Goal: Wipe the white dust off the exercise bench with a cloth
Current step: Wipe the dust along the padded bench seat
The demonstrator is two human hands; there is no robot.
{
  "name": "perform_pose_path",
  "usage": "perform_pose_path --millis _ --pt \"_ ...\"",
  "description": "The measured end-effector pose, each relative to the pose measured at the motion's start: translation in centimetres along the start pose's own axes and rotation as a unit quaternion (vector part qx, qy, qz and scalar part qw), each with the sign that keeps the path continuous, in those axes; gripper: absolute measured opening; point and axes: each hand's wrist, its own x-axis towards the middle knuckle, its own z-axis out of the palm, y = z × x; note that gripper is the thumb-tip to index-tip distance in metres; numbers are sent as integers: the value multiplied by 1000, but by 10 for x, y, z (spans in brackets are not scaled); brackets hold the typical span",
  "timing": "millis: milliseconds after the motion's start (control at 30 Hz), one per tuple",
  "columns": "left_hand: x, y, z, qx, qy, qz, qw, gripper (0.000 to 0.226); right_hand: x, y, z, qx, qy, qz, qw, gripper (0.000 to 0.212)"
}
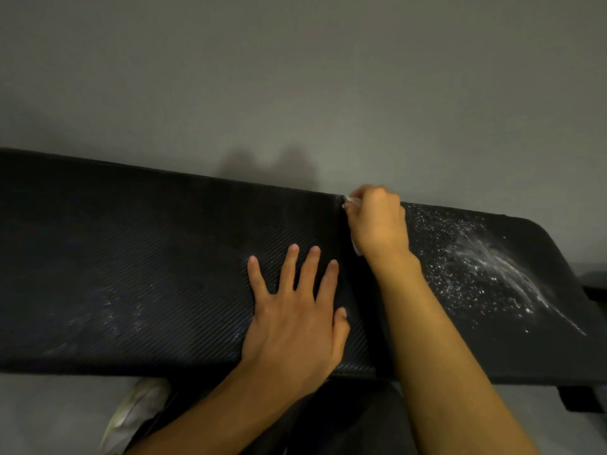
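A black exercise bench (147, 244) with a ribbed pad runs across the view. White dust (483, 264) is scattered thickly over its right section, and a faint smear (108, 320) remains on the left section. My left hand (295, 310) lies flat on the pad with fingers spread. My right hand (377, 221) grips a small white cloth (353, 201) at the far edge, over the seam between the two pads. Most of the cloth is hidden under the hand.
Grey floor (295, 77) lies beyond the bench. A light-coloured shoe (138, 412) shows below the near edge at the left. A black part of the bench frame (578, 399) sticks out at the lower right.
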Motion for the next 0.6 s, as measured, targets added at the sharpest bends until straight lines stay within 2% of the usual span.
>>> perform_pose_path --millis 167,333,433,533,600 --pt "0 1 -1 3 2 4 1000 66 -27 -4 4 39 -10 -59 997 24" --pt "1 2 -1 4 2 4 1000 66 3 -7 8 12 6 6 1000 24" --pt "1 1 -1 -5 5 2 1000 66 13 -26 5 15 -18 -18 1000 24" --pt "1 1 -2 -6 6 4 1000 66 -22 -23 0 39 -68 -60 995 23" --pt "0 1 -3 -7 3 4 1000 66 -49 -4 -6 22 -56 -55 997 23"
